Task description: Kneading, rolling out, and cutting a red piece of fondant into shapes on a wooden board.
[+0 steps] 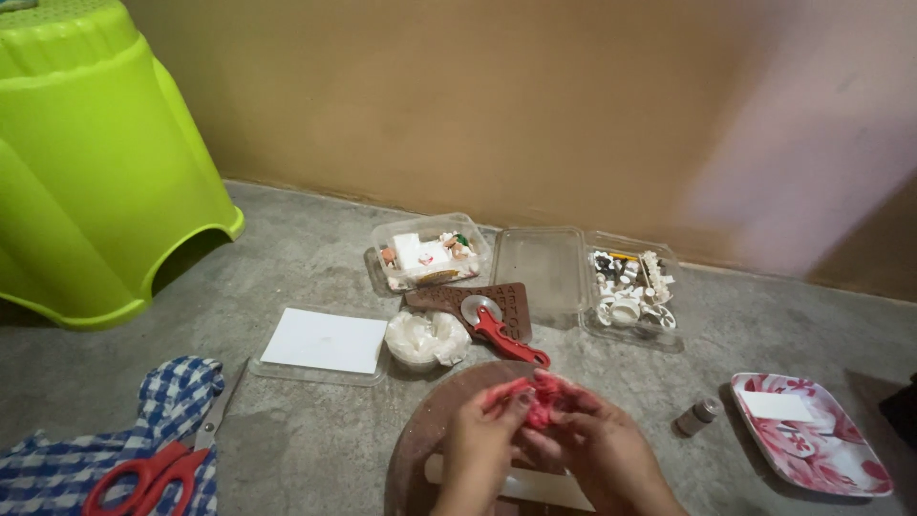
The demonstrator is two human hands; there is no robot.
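My left hand (478,441) and my right hand (600,449) are pressed together over a round brown board (435,420), and both grip a lump of pinkish-red clay (544,397) between the fingers. A pale strip or ruler (535,485) lies on the board under my wrists. Just beyond the clay lies a red-handled wheel cutter (497,330) resting on a brown rectangular mould (473,301).
A lime-green plastic stool (86,162) stands at left. Red-handled scissors (153,468) lie on a blue checked cloth (57,459). Also on the floor: white sheet on a clear lid (325,341), white crumpled wrap (427,337), two clear boxes of small pieces (430,250) (630,287), small bottle (695,417), pink floral tray (812,435).
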